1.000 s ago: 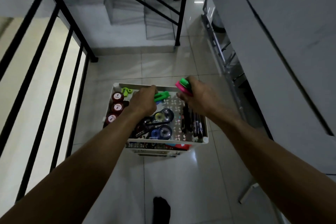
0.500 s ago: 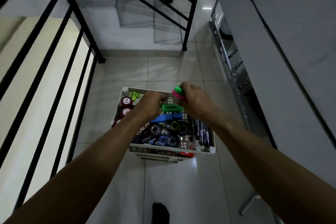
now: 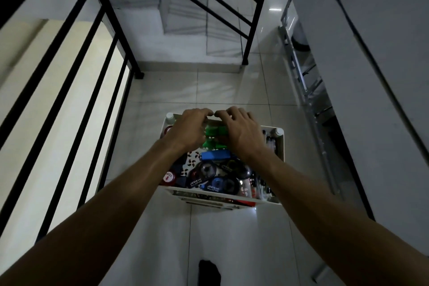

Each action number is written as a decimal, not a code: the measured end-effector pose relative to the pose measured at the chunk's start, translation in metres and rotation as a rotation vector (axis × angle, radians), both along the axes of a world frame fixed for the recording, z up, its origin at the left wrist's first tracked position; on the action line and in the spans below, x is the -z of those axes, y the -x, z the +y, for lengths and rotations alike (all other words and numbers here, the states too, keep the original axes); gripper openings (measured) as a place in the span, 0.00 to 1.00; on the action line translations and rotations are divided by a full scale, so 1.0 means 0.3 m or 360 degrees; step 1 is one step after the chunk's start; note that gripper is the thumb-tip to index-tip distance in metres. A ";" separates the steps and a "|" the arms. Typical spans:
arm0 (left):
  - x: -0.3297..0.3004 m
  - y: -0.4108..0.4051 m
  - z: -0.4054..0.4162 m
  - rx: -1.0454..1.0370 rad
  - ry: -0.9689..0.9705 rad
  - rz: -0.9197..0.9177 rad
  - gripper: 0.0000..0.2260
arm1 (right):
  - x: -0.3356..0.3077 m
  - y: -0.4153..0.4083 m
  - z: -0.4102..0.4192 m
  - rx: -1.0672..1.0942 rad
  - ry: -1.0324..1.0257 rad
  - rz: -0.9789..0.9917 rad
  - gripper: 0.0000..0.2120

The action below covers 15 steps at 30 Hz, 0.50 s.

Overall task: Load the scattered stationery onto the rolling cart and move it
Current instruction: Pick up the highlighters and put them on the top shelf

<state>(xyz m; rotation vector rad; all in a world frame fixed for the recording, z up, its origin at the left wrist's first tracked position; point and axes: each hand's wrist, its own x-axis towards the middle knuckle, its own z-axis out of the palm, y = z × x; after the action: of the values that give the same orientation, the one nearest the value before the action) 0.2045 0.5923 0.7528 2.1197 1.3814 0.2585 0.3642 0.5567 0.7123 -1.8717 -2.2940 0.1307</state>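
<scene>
The white rolling cart (image 3: 280, 146) stands on the tiled floor in front of me, its top tray full of stationery. My left hand (image 3: 189, 131) and my right hand (image 3: 242, 131) reach across the tray side by side. Their fingers curl down over the cart's far rim, and the fingertips almost meet. Between the hands lie green items (image 3: 212, 138), with a blue block (image 3: 216, 154) just behind them. Correction tape dispensers (image 3: 209, 177) and a red-capped jar (image 3: 169, 177) fill the near side. Black markers (image 3: 270, 144) line the right side. Whatever sits under my palms is hidden.
Black stair railing (image 3: 109, 72) runs along the left, and steps (image 3: 185, 18) rise ahead behind another railing post (image 3: 249, 37). A white wall (image 3: 371, 76) and a metal ladder (image 3: 308, 90) close in on the right. Tiled floor (image 3: 197, 90) lies between the cart and the steps.
Both hands moved forward over the tray to its far rim and came together. The pink and green highlighter held in my right hand is no longer visible. The view has come closer to the cart.
</scene>
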 end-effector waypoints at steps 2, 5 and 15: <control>0.002 -0.006 0.004 0.0047 0.0009 0.0032 0.24 | 0.006 -0.022 -0.029 0.0049 -0.0042 0.0089 0.27; 0.007 -0.024 0.006 0.0116 0.0021 0.0100 0.18 | 0.022 -0.055 -0.058 0.0106 -0.0038 0.0117 0.22; 0.031 -0.046 -0.013 0.0301 -0.0365 0.0710 0.19 | 0.019 -0.048 -0.071 0.0174 -0.0075 0.0116 0.21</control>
<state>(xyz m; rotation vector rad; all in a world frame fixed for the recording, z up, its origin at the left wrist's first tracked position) 0.2183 0.5884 0.7434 2.5925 1.4283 -0.1508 0.3788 0.5354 0.7065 -1.9307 -2.1233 0.1267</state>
